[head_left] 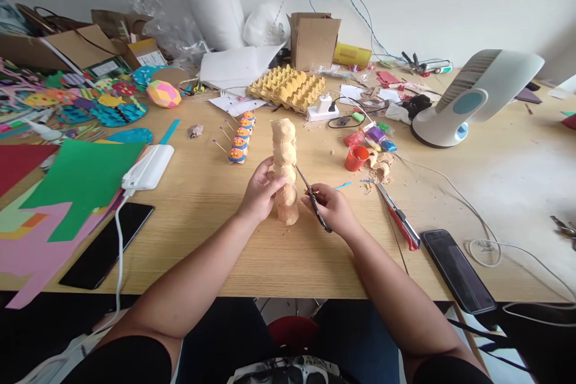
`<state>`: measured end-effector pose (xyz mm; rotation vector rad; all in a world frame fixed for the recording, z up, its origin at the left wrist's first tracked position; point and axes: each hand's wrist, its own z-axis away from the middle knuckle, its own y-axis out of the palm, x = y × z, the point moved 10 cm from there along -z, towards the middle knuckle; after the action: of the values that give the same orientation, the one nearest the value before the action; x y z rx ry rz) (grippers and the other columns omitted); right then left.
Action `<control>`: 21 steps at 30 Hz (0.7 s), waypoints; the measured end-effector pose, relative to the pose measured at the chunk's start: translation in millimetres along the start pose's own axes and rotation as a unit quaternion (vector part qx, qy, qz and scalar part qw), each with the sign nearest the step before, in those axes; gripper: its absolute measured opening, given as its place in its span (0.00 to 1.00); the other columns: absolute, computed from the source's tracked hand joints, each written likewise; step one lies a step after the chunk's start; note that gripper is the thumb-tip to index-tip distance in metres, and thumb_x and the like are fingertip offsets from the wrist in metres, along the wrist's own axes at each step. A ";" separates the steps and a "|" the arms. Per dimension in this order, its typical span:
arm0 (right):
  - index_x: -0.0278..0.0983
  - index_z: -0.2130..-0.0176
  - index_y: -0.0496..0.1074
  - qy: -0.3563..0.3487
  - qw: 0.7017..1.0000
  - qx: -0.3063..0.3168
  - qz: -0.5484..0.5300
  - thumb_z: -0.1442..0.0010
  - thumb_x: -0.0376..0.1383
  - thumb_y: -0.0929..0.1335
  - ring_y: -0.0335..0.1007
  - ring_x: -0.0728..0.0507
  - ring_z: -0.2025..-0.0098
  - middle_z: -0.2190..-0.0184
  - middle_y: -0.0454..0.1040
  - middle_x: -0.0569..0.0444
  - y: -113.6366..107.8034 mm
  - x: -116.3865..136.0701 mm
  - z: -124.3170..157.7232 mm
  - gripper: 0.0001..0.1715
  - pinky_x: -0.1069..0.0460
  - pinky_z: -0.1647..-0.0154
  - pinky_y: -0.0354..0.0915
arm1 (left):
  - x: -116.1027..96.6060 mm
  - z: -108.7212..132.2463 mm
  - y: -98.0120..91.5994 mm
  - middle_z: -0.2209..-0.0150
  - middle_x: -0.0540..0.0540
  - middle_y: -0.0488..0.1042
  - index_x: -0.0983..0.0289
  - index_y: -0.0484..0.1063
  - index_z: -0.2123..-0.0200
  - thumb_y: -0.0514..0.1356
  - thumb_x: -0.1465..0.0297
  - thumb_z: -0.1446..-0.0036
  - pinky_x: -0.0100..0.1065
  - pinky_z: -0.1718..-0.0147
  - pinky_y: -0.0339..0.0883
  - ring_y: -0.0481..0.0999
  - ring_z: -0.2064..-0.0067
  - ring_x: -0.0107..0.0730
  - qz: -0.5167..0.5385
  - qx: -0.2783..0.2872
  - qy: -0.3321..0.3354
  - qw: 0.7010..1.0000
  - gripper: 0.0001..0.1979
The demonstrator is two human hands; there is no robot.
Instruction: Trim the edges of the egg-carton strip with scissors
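- Twelve o'clock from the person: a tan, bumpy cardboard strip [284, 150], the left hand [260, 193] closed on its nine-o'clock side, thumb on top.
- The right hand [335, 210], at its four o'clock, wraps round black-handled metal scissors [317, 207], blades at the strip's edge.
- Toward ten o'clock: a blue-and-orange bumpy cardboard row [241, 140].

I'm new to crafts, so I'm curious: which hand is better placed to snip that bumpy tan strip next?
Probably the right hand: it holds the scissors, their tips beside the bumpy tan strip. The left hand grips that strip, so it seems better placed for steadying.
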<state>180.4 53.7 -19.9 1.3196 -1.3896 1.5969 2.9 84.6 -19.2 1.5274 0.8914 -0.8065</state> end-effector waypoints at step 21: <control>0.38 0.65 0.72 0.075 0.992 0.049 -0.087 0.43 0.63 0.76 0.50 0.51 0.76 0.78 0.60 0.63 11.9 9.0 7.5 0.32 0.54 0.77 0.45 | 5.0 4.3 2.9 0.57 0.51 0.83 0.55 0.73 0.42 0.80 0.61 0.52 0.30 0.62 0.74 0.81 0.61 0.31 0.018 0.020 -0.034 0.999 0.35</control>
<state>168.9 42.3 -15.7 1.3088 -1.0893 1.6269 7.8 80.6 -22.8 1.5371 0.7998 -0.8499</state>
